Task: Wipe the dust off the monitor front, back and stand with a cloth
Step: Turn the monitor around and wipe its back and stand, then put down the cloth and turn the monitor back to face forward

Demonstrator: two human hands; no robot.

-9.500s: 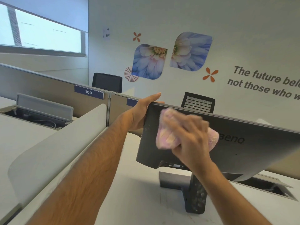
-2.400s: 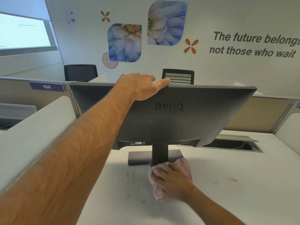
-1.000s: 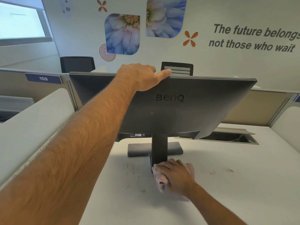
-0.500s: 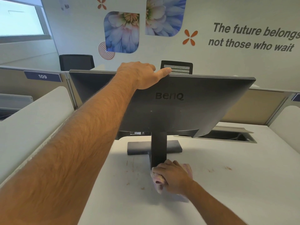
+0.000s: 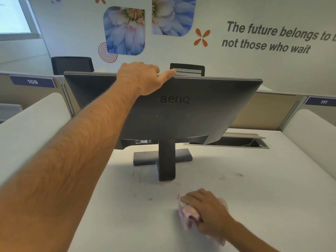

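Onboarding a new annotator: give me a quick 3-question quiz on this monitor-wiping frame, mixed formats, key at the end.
1. True or false: the left hand rests on the monitor's top edge.
2. Multiple choice: where is the pink cloth? A) pressed on the monitor's back B) wrapped round the stand C) on the desk, apart from the stand.
3. Fill in: the desk-number label at far left reads ___.

Key
1. True; the thumb lies along that edge.
2. C; the right hand holds it on the desk, near side of the stand.
3. 109
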